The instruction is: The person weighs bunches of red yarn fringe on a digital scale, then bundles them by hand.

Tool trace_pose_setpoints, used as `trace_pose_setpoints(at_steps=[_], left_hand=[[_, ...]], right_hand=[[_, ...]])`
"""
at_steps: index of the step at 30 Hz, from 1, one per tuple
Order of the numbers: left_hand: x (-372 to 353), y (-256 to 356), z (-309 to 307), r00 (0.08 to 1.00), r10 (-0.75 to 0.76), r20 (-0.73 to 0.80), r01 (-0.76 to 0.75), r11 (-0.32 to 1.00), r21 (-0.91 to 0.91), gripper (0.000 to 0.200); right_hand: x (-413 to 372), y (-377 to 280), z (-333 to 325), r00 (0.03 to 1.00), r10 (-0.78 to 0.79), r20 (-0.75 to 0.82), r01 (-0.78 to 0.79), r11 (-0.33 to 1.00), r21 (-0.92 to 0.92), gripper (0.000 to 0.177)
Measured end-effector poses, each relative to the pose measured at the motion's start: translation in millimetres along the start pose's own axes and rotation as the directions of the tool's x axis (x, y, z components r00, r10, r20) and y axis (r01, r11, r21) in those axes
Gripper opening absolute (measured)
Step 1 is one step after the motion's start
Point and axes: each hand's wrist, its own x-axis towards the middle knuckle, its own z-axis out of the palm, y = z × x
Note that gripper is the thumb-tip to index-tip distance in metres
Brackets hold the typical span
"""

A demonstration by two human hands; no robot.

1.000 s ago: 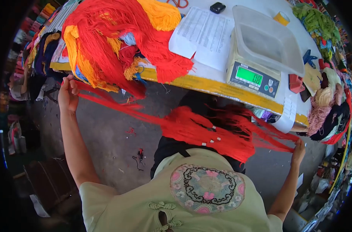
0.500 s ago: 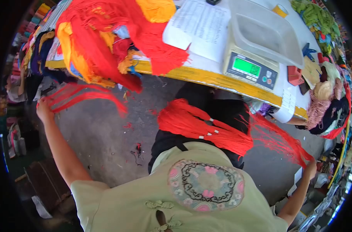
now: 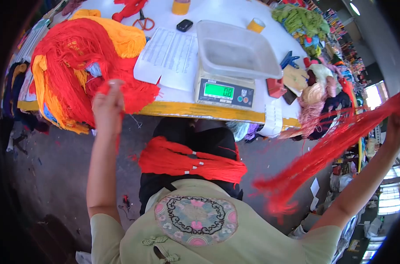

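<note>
My right hand [image 3: 397,121], raised at the far right edge, is closed on one end of a long bundle of red yarn [image 3: 316,149]. The bundle stretches down and left through the air, its loose lower end blurred. My left hand [image 3: 107,105] is up at the table's front, before a big heap of red yarn [image 3: 70,57], fingers curled. Some red strands show beside that hand, though the heap behind makes their outline hard to follow. Across my lap lies a tied bundle of red yarn [image 3: 173,160] with several small white bands.
A digital scale [image 3: 226,93] carries a clear plastic tray [image 3: 239,48]. Around it are printed sheets [image 3: 169,55], scissors [image 3: 143,21], tape rolls [image 3: 255,25], a blue clamp [image 3: 289,59] and a red block [image 3: 276,88]. Orange yarn [image 3: 125,37] and green yarn [image 3: 301,22] lie on the table.
My left hand has swung inward to the red heap. My right hand has risen, lifting its red yarn higher. The view has shifted, showing more of the table.
</note>
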Motion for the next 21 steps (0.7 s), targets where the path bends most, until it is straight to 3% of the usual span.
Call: trace_pose_setpoints(at_steps=[2,4,5,6,7,8,10,11,13,14,15,17,18,19,20,21], left_hand=[[7.2,-37.4,14.1,0.998,-0.023,0.052,0.014,0.985,0.173,0.023],[9.6,-63.7,29.9,0.998,-0.028,0.053,0.019,0.986,0.167,0.031],[11.7,-74.8,30.9,0.992,0.057,0.109,-0.086,0.955,0.284,0.030],[11.9,-80.6,31.1,0.976,0.132,0.173,-0.191,0.900,0.391,0.029],[9.4,-79.4,31.2,0.985,0.064,0.160,-0.130,0.886,0.445,0.026],[9.7,-81.1,31.3,0.982,0.084,0.168,-0.157,0.856,0.493,0.024],[10.4,-85.2,29.4,0.977,0.117,0.179,-0.202,0.784,0.588,0.022],[9.9,-81.6,30.7,0.982,0.090,0.169,-0.175,0.773,0.609,0.021],[11.8,-88.0,28.1,0.975,0.137,0.177,-0.217,0.774,0.595,0.022],[12.1,-90.3,27.3,0.971,0.158,0.181,-0.236,0.774,0.588,0.022],[9.4,-84.5,30.6,0.975,0.146,0.167,-0.216,0.794,0.568,0.023],[8.3,-80.8,30.8,0.977,0.127,0.171,-0.204,0.794,0.573,0.023],[7.8,-80.7,31.6,0.978,0.116,0.173,-0.196,0.796,0.572,0.022],[8.6,-82.4,30.6,0.977,0.119,0.178,-0.203,0.780,0.592,0.022],[10.0,-85.5,27.8,0.976,0.121,0.183,-0.209,0.764,0.610,0.021],[10.0,-88.4,27.3,0.975,0.122,0.183,-0.212,0.750,0.627,0.021]], right_hand=[[36.7,-28.0,7.8,1.000,0.019,0.008,-0.020,0.950,0.312,0.019],[67.1,-50.0,35.6,0.983,-0.089,-0.160,0.112,0.983,0.142,0.020],[80.5,-54.4,54.1,0.959,-0.152,-0.241,0.169,0.984,0.051,0.021],[95.9,-50.7,74.8,0.908,-0.309,-0.284,0.290,0.951,-0.109,0.025],[121.6,-51.5,62.9,0.904,-0.384,-0.190,0.332,0.908,-0.254,0.028],[135.0,-46.4,72.8,0.868,-0.405,-0.287,0.373,0.914,-0.161,0.030],[169.9,-38.5,67.1,0.893,-0.343,-0.292,0.344,0.938,-0.052,0.033],[174.9,-28.9,72.5,0.903,-0.357,-0.239,0.348,0.934,-0.082,0.034],[165.3,-3.5,120.9,0.846,-0.345,-0.407,0.207,0.915,-0.345,0.035],[183.6,24.0,94.0,0.882,-0.396,-0.255,0.057,0.628,-0.776,0.031],[166.6,29.3,138.5,0.914,-0.155,-0.375,0.102,0.982,-0.156,0.027],[176.3,112.8,106.5,0.988,-0.077,-0.135,0.031,0.949,-0.313,0.029],[147.8,137.0,142.9,0.992,-0.067,-0.111,-0.018,0.775,-0.632,0.031],[123.9,169.9,157.4,0.998,0.012,0.054,0.038,0.562,-0.826,0.028],[96.8,194.0,177.7,0.978,0.077,0.192,0.114,0.573,-0.812,0.028],[69.5,226.7,184.7,0.936,0.154,0.315,0.223,0.431,-0.874,0.026]])
